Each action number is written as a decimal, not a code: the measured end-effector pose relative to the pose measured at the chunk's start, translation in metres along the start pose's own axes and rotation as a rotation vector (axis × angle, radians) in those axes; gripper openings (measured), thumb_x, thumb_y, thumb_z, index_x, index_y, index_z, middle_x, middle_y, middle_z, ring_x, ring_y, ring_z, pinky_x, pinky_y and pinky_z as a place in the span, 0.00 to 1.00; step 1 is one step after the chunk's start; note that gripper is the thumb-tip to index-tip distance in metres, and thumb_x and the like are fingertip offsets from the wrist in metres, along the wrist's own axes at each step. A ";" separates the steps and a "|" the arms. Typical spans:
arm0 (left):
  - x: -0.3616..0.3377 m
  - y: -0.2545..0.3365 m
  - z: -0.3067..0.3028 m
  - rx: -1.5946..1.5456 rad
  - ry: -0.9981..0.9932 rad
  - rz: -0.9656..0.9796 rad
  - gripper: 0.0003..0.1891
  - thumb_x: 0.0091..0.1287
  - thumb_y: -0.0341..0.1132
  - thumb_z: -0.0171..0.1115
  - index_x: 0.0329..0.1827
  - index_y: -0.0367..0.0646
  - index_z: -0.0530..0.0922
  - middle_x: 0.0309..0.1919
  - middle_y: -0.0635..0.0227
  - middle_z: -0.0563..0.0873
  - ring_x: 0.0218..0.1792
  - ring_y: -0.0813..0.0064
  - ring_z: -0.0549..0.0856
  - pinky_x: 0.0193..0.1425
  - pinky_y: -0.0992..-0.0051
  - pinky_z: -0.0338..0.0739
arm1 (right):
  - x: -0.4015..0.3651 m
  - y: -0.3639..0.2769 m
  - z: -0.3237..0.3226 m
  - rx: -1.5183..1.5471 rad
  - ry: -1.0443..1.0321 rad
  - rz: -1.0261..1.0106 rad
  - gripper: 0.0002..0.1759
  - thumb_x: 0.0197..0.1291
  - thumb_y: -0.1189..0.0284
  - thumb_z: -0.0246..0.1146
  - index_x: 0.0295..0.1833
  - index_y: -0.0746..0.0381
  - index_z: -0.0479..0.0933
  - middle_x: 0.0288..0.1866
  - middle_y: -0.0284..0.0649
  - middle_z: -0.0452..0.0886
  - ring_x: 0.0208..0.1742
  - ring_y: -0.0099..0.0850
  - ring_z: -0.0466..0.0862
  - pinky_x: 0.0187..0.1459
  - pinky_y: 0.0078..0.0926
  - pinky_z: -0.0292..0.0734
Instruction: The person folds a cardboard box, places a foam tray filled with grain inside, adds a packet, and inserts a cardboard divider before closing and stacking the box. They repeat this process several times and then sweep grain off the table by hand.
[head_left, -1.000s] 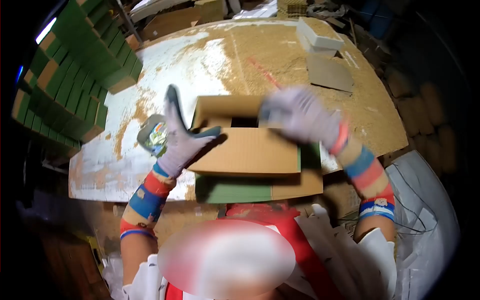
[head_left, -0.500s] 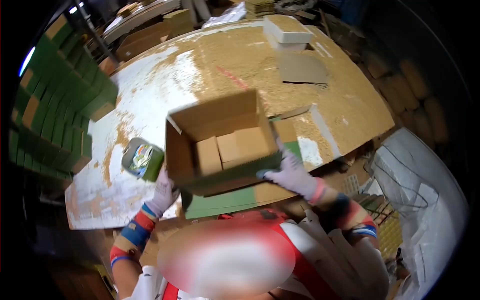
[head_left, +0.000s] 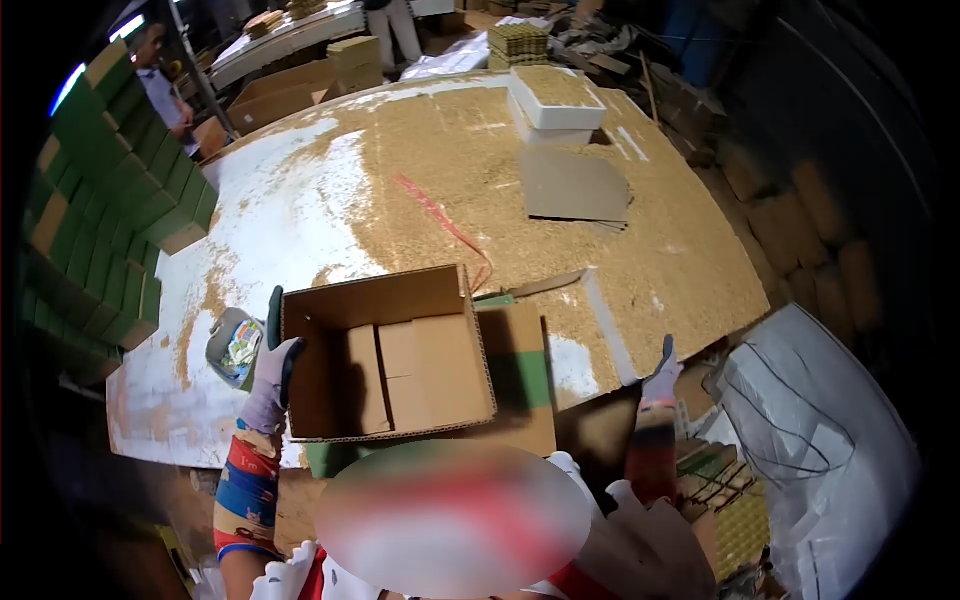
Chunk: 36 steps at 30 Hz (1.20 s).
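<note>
An open cardboard box [head_left: 425,370] stands in front of me with its inside facing up toward me; its bottom flaps lie together inside. My left hand [head_left: 268,380], in a pale glove with dark fingertips, grips the box's left wall, thumb at the edge. Under the box and to its right lies a green-and-brown cardboard piece [head_left: 525,380], partly covered. My right hand [head_left: 660,378], gloved the same way, is held away from the box near the table's right front edge, fingers stretched out and nothing seen in them. Beside my left hand sits a small bin [head_left: 230,345] with colourful packets.
Green-and-brown boxes [head_left: 120,170] are stacked at the left. On the sawdust-strewn table [head_left: 330,220] are a grey cardboard sheet [head_left: 578,187], a white foam box [head_left: 560,112] and a red strip [head_left: 440,215]. Plastic-wrapped goods [head_left: 815,390] stand at right. People are in the background.
My right hand has let go of the box and moved right. The box has shifted left and nearer, its opening turned more toward me, with my left hand still on it.
</note>
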<state>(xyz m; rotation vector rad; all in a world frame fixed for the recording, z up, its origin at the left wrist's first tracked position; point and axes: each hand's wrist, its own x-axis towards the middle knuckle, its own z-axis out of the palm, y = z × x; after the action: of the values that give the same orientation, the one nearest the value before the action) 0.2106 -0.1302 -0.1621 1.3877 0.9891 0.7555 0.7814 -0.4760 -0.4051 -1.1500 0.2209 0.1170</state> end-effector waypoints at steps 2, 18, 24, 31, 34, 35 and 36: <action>-0.008 0.008 0.010 -0.077 0.023 -0.002 0.44 0.56 0.18 0.51 0.79 0.52 0.50 0.72 0.70 0.61 0.61 0.78 0.70 0.59 0.83 0.69 | -0.047 -0.042 0.012 0.040 -0.146 0.096 0.29 0.59 0.73 0.66 0.66 0.61 0.67 0.57 0.40 0.76 0.54 0.38 0.78 0.54 0.39 0.77; 0.003 -0.019 0.017 -0.015 0.096 0.340 0.38 0.62 0.28 0.60 0.75 0.39 0.54 0.71 0.60 0.64 0.68 0.73 0.66 0.70 0.76 0.60 | -0.350 -0.209 0.232 0.062 -0.917 0.525 0.25 0.68 0.65 0.55 0.65 0.68 0.67 0.63 0.52 0.73 0.60 0.42 0.78 0.62 0.40 0.74; 0.013 -0.049 -0.013 -0.183 0.211 0.307 0.28 0.66 0.35 0.60 0.67 0.29 0.66 0.58 0.59 0.79 0.56 0.75 0.78 0.60 0.77 0.72 | -0.365 -0.151 0.264 0.052 -1.186 0.921 0.31 0.64 0.65 0.56 0.69 0.66 0.62 0.65 0.52 0.71 0.62 0.47 0.76 0.62 0.47 0.74; -0.002 -0.019 0.019 -0.467 0.348 0.231 0.24 0.69 0.37 0.61 0.66 0.39 0.71 0.55 0.68 0.80 0.50 0.80 0.78 0.55 0.81 0.72 | -0.362 -0.158 0.242 -0.424 -1.298 0.749 0.35 0.62 0.62 0.58 0.73 0.61 0.57 0.68 0.51 0.68 0.65 0.48 0.73 0.63 0.51 0.71; -0.006 -0.002 0.017 -0.475 0.350 0.090 0.23 0.69 0.37 0.61 0.66 0.40 0.71 0.53 0.67 0.80 0.49 0.79 0.78 0.54 0.82 0.72 | -0.367 -0.157 0.238 -0.362 -1.292 0.874 0.35 0.62 0.63 0.58 0.73 0.61 0.57 0.69 0.49 0.68 0.65 0.47 0.73 0.63 0.50 0.71; 0.000 -0.009 0.019 -0.513 0.358 0.070 0.23 0.69 0.37 0.60 0.65 0.40 0.71 0.52 0.66 0.80 0.48 0.78 0.78 0.53 0.81 0.73 | -0.368 -0.155 0.235 -0.320 -1.296 0.887 0.37 0.61 0.63 0.58 0.74 0.61 0.54 0.70 0.50 0.65 0.66 0.49 0.72 0.63 0.53 0.71; 0.039 -0.065 0.031 -0.435 0.521 0.304 0.23 0.69 0.36 0.59 0.65 0.39 0.70 0.52 0.62 0.79 0.49 0.76 0.78 0.53 0.81 0.73 | -0.375 -0.154 0.230 -0.277 -1.305 0.874 0.38 0.61 0.63 0.57 0.74 0.60 0.53 0.71 0.50 0.65 0.66 0.49 0.71 0.64 0.52 0.70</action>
<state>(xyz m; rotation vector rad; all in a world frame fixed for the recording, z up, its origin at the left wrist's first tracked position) 0.2469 -0.1132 -0.2334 0.9817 0.9348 1.5171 0.4745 -0.3204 -0.0903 -0.9667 -0.4930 1.6438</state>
